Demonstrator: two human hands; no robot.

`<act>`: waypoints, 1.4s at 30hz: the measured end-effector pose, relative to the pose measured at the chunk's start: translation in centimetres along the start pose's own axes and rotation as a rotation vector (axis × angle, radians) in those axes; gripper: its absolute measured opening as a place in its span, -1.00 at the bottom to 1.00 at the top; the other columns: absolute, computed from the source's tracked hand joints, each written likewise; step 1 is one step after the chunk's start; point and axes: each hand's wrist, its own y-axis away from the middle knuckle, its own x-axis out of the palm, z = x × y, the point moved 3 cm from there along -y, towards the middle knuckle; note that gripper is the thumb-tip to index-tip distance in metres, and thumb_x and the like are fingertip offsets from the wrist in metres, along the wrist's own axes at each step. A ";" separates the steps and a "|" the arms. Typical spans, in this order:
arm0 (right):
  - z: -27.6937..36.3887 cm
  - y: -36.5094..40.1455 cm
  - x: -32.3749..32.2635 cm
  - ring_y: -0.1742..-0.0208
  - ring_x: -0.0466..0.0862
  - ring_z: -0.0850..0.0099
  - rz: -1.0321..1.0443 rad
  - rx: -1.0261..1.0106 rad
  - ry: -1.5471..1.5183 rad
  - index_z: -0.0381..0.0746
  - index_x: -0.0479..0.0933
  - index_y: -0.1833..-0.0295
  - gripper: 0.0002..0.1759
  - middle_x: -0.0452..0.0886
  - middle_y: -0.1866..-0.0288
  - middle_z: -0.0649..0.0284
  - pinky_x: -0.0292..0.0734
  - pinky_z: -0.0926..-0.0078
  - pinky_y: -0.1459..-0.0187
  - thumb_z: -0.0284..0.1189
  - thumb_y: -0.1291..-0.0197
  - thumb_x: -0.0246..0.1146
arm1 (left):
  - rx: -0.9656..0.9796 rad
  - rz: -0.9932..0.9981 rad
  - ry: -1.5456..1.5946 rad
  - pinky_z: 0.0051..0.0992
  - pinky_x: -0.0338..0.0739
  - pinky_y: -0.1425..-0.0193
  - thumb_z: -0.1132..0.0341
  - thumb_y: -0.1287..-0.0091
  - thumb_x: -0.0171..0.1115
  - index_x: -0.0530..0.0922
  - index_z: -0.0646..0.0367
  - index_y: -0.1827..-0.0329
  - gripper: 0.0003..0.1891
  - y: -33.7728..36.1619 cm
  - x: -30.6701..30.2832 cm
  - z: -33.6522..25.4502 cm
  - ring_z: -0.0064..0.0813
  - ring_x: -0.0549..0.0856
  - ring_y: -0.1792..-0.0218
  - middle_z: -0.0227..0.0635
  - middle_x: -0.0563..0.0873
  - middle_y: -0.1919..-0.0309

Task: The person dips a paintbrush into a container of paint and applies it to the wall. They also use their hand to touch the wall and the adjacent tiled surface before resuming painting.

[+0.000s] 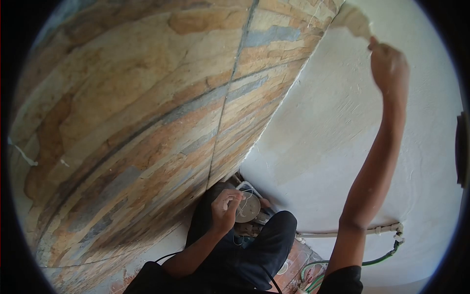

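At the upper right, my right hand [389, 66] is closed round the handle of a flat spreading tool [353, 22]. The tool's pale, blurred blade lies against the plastered wall [333, 112], close to the edge of the stone-patterned wall. Low in the middle, my left hand [227, 208] is closed, its fingers pinched near a thin white string or wire; whether it grips this I cannot make out. Just beside that hand, between my knees, is a round container [248, 209] with greyish contents.
A stone-patterned tiled wall [147, 98] fills the left side. A pipe [352, 232] runs along the lower plastered wall, with a green hose [379, 260] below its end. Reddish floor [296, 259] shows beside my dark-clothed knees. A dark object [461, 149] stands at the right edge.
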 end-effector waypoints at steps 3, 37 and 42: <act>1.2 -1.4 -1.2 0.43 0.67 0.28 -0.079 0.033 0.008 -0.30 0.65 0.18 -0.60 0.66 0.39 -0.05 0.54 0.40 0.34 -0.22 -0.23 0.05 | 0.054 0.053 -0.082 -0.49 0.46 -0.02 0.53 -0.31 0.06 0.52 0.33 0.20 -0.91 0.0 0.9 -0.9 -0.50 0.61 0.21 -0.26 0.61 0.29; -3.7 13.8 -0.4 0.73 0.24 0.62 0.038 0.088 0.021 -0.24 0.50 0.53 -0.63 0.32 0.77 0.36 0.13 0.55 0.69 -0.32 -0.32 0.11 | -0.063 0.062 -0.048 -0.54 0.45 0.06 0.48 -0.32 0.12 0.54 0.30 0.22 -0.92 0.9 1.3 2.5 -0.54 0.62 0.20 -0.30 0.64 0.29; -3.9 23.4 6.4 0.79 0.24 0.62 -0.016 0.131 -0.104 -0.22 0.39 0.57 -0.62 0.30 0.79 0.32 0.10 0.53 0.77 -0.34 -0.34 0.10 | -0.098 0.088 -0.040 -0.53 0.44 0.04 0.49 -0.32 0.11 0.54 0.30 0.22 -0.93 0.8 1.8 2.8 -0.54 0.61 0.21 -0.29 0.63 0.29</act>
